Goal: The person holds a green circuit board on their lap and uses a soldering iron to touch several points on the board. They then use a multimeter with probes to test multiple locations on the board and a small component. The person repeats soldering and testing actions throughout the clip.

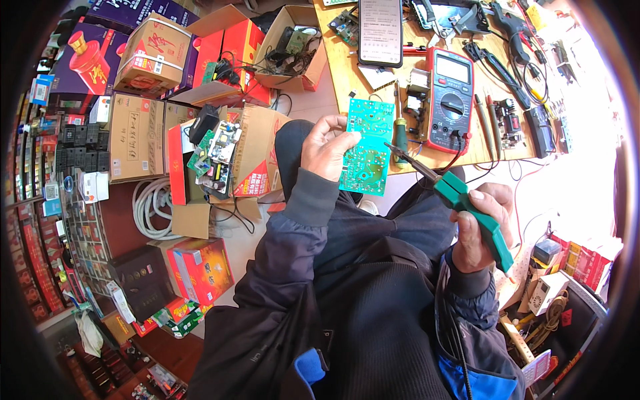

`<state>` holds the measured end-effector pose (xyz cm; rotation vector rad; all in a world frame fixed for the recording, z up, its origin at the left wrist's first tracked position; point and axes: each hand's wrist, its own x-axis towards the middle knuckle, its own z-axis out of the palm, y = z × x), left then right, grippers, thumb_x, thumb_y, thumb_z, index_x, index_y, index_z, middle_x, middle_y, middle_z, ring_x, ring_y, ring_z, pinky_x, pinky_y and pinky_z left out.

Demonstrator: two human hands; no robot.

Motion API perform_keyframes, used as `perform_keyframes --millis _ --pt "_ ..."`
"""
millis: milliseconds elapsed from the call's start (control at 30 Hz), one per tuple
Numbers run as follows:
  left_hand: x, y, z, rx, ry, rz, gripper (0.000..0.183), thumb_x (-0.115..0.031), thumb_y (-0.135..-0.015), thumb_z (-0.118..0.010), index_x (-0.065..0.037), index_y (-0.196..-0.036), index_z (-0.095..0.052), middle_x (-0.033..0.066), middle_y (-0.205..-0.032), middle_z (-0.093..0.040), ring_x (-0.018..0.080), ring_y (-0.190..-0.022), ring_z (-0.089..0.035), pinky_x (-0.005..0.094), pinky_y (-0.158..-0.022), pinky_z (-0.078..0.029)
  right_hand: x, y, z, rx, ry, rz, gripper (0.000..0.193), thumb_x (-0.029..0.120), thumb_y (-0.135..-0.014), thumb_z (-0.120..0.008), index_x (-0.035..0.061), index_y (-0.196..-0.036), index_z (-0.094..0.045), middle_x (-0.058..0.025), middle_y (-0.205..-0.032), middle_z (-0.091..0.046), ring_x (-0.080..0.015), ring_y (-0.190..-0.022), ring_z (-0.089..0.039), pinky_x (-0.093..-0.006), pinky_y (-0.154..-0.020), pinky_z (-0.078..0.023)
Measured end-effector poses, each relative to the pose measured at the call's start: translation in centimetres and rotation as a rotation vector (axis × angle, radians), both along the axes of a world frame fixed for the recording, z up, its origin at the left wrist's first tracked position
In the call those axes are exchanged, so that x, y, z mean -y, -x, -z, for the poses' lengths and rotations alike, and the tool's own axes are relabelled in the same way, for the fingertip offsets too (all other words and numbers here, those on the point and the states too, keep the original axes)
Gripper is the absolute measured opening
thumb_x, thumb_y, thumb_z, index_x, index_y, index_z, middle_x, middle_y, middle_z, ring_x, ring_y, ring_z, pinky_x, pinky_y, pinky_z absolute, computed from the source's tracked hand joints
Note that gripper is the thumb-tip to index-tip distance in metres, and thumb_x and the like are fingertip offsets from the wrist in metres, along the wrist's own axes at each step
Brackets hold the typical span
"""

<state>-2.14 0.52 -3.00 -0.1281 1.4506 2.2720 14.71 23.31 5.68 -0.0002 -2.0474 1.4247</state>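
My left hand (pixel 328 148) is closed on the left edge of a green circuit board (pixel 365 170), thumb lying on its face. The board is held up over my lap, by the table's near edge, with its traces and solder points toward me. In my right hand (pixel 485 227) is a green soldering gun (pixel 470 205), the fingers wrapped round its thick body. Its metal tip points up and left and ends close to the board's right edge; whether it touches cannot be made out.
On the wooden table (pixel 343 67) lie a red multimeter (pixel 451 100), a phone (pixel 381 33), a green-handled screwdriver (pixel 400 133), pliers (pixel 448 23) and cables. Left of me stand cardboard boxes (pixel 137 137), one with loose circuit boards (pixel 217 157). A coiled white hose (pixel 152 210) lies beside them.
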Motion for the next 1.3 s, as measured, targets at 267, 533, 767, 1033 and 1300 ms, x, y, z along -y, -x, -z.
perform_keyframes --millis 267,533,767,1033,1300 --pt "-0.1 0.0 0.0 0.02 -0.001 -0.005 0.024 0.0 -0.095 -0.072 0.002 -0.118 -0.064 0.0093 -0.101 -0.074 0.0136 -0.089 -0.071 0.0287 -0.081 -0.059 0.0 -0.7 -0.1 -0.008 -0.008 0.001 0.036 0.012 -0.09 -0.086 0.0006 -0.123 -0.076 -0.0131 -0.106 -0.066 -0.0229 -0.091 -0.063 -0.0345 -0.081 -0.053" --pt "0.2 0.2 0.1 0.072 -0.057 0.003 0.027 0.001 -0.096 -0.071 0.004 -0.122 -0.062 0.0124 -0.105 -0.075 0.0162 -0.09 -0.073 0.0313 -0.082 -0.062 0.0 -0.8 -0.1 -0.017 -0.005 -0.003 0.035 0.01 -0.09 -0.085 -0.0003 -0.121 -0.076 -0.0138 -0.106 -0.067 -0.0228 -0.091 -0.064 -0.0343 -0.08 -0.053" --pt "0.8 0.2 0.0 0.067 -0.082 0.051 0.032 0.004 -0.096 -0.068 0.006 -0.127 -0.061 0.0133 -0.107 -0.075 0.0177 -0.094 -0.074 0.0325 -0.084 -0.062 0.5 -0.3 -0.1 -0.009 -0.015 0.01 0.035 0.009 -0.089 -0.086 0.0002 -0.121 -0.076 -0.013 -0.106 -0.067 -0.0225 -0.091 -0.063 -0.034 -0.081 -0.052" --pt "0.6 0.3 0.4 -0.005 -0.042 0.085 0.035 0.006 -0.097 -0.066 0.002 -0.131 -0.059 0.0133 -0.111 -0.073 0.0194 -0.096 -0.075 0.0343 -0.087 -0.064 1.2 0.4 -0.4 0.019 -0.059 -0.003 0.034 0.008 -0.089 -0.087 0.0017 -0.121 -0.077 -0.0124 -0.103 -0.068 -0.0229 -0.091 -0.063 -0.035 -0.081 -0.051" --pt "0.6 0.3 0.5 0.001 -0.047 0.078 0.03 0.005 -0.097 -0.068 0.003 -0.126 -0.061 0.0116 -0.108 -0.074 0.0156 -0.093 -0.073 0.0313 -0.084 -0.062 2.1 1.8 -0.2 0.021 -0.097 -0.017 0.036 0.006 -0.087 -0.088 0.0021 -0.121 -0.077 -0.012 -0.102 -0.069 -0.0243 -0.09 -0.063 -0.0372 -0.082 -0.051"
